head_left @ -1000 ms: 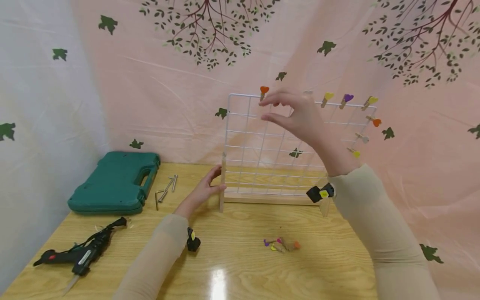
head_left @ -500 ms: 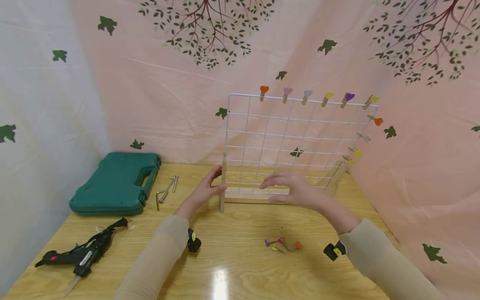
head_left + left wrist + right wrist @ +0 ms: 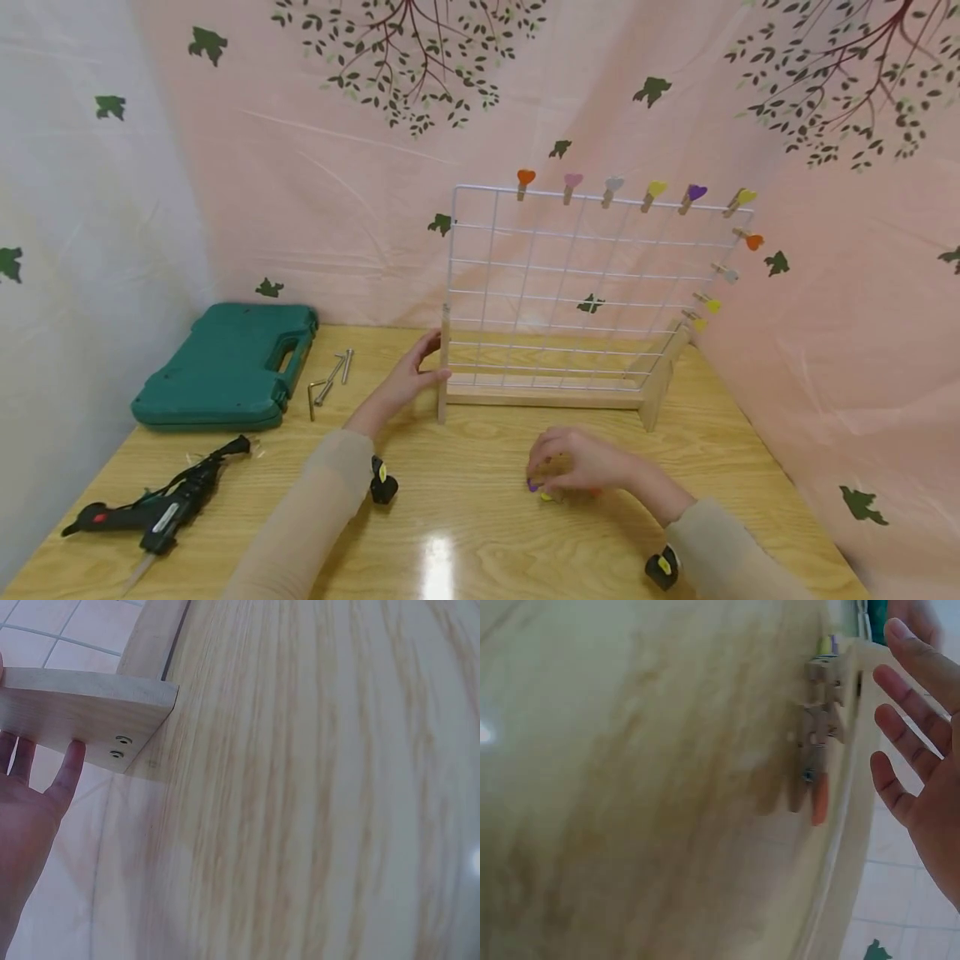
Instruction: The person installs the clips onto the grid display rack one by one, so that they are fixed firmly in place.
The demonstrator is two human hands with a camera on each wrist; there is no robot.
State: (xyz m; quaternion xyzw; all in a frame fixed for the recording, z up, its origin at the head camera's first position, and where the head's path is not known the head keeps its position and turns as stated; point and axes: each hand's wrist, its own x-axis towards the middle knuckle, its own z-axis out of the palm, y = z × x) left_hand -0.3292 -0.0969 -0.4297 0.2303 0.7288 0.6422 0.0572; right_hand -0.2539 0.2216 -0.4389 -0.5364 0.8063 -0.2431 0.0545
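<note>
A white wire grid (image 3: 555, 275) stands upright in a wooden stand (image 3: 543, 400). My left hand (image 3: 408, 379) grips the stand's left end panel (image 3: 82, 712), its fingers against the outer face near two bolt heads (image 3: 120, 746). Over a small pile of wooden clothespins (image 3: 817, 735) reaches my right hand (image 3: 581, 462), its fingers spread with nothing between them. Purple, yellow and orange bits of the pile show around the hand in the head view; the rest is hidden beneath it. Heart-topped clothespins, such as an orange one (image 3: 526, 178), line the grid's top and right edges.
A green plastic case (image 3: 225, 367) lies at the back left, with bolts and a hex key (image 3: 312, 400) beside it. A black glue gun (image 3: 161, 508) rests at the front left. Fabric printed with leaves (image 3: 337, 167) hangs behind the table (image 3: 465, 500).
My right hand has moved from the grid's top edge down to the clothespin pile on the table. The left hand has stayed on the stand.
</note>
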